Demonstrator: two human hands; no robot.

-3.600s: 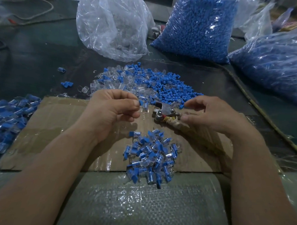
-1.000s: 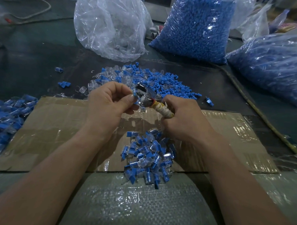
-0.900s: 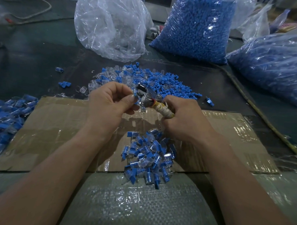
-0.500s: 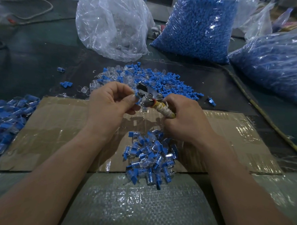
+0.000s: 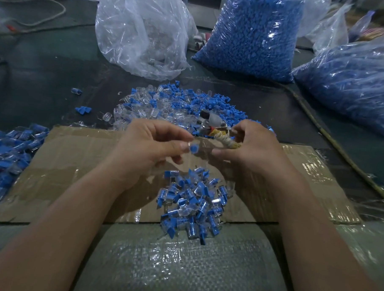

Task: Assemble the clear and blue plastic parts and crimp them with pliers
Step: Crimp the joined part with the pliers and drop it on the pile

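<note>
While the left grip (image 5: pixel 151 148) pinches it, assembled part (image 5: pixel 193 148): at thumb and forefinger tips, over the cardboard (image 5: pixel 76 162), apart from the pliers (image 5: pixel 216 130).
right grip (image 5: pixel 250 152): fingers curled round the pliers' wrapped handle.
handling: likely featherlight, stiff, slick; hold the clear body by its sides.

Held part (image 5: pixel 193 148): blue cap in a clear shell, pinched at the fingertips of the left hand (image 5: pixel 151 148)
Pliers (image 5: pixel 211 124): metal head, handle wrapped in pale cord, gripped in the right hand (image 5: pixel 252 148), head pointing away
Loose parts (image 5: pixel 177 105): clear and blue pieces mixed in a heap beyond the hands
Joined parts (image 5: pixel 191 200): small pile at the near edge of the cardboard (image 5: pixel 76 158)
</note>
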